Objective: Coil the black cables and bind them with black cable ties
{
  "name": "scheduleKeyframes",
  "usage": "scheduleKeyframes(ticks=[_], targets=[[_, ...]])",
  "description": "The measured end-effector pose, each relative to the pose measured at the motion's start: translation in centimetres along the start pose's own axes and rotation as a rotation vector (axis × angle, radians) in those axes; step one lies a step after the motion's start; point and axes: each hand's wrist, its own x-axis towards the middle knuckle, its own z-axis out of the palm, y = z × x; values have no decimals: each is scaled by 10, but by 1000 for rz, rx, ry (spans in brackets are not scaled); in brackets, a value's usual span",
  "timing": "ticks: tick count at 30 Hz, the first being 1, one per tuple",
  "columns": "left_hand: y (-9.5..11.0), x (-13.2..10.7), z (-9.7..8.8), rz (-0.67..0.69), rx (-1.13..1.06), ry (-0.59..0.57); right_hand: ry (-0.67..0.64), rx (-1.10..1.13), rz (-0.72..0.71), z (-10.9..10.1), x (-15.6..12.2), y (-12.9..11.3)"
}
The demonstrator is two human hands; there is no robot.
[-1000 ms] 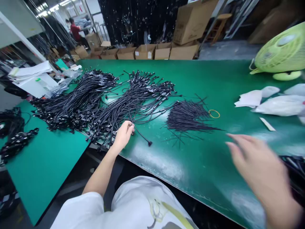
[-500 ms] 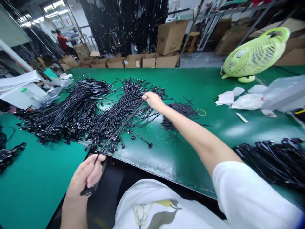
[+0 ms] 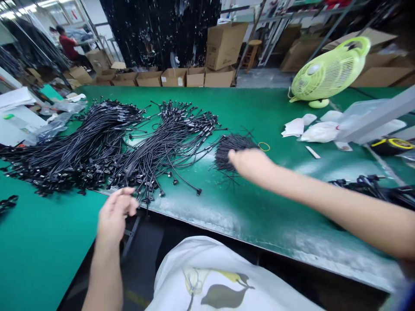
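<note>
My left hand [image 3: 117, 209] is just off the table's front edge, beside the near connector ends of a spread of black cables [image 3: 152, 147]. Its fingers are half bent and apart, with nothing visible in them. My right hand [image 3: 251, 164] hangs over a pile of short thin black ties [image 3: 227, 149]. Motion blurs it, and its fingers are partly hidden, so I cannot tell whether it holds anything. A second, thicker heap of black cables [image 3: 94, 134] lies to the left. Beyond my right forearm, more black cables [image 3: 366, 185] lie partly covered by it.
On the green table [image 3: 259, 106] stand a light green fan [image 3: 327, 73], white crumpled bags [image 3: 319, 131] and a yellow-black tape measure [image 3: 392, 145]. A yellow rubber band [image 3: 264, 147] lies near the ties. Cardboard boxes [image 3: 175, 77] line the far edge. Another person [image 3: 67, 43] is far back left.
The cables that were stretched between my hands are no longer in my left hand, whose fingers have loosened. My right hand has moved right, from the cable spread to the tie pile. The view has shifted right.
</note>
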Motion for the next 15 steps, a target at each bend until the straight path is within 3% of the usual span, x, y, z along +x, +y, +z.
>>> scheduleKeyframes(ticks=[2,4,6,8,11,13,15], targets=[[-10,2,45,124,327,-146,-141,188,-200,13,-42,-41],[-19,-1,87,169,386,-501,-129,381,-319,11,-69,-61],[-24,-6,118,42,299,-795,6,477,-274,1,-77,-53],[-25,-7,132,-143,171,-924,137,493,-135,-4,-73,-24],[-21,5,131,-370,-128,-907,158,551,-28,11,-67,26],[-15,16,123,-489,-372,-805,116,644,-49,32,-70,45],[-8,27,116,-542,-556,-632,106,728,-95,54,-77,50]])
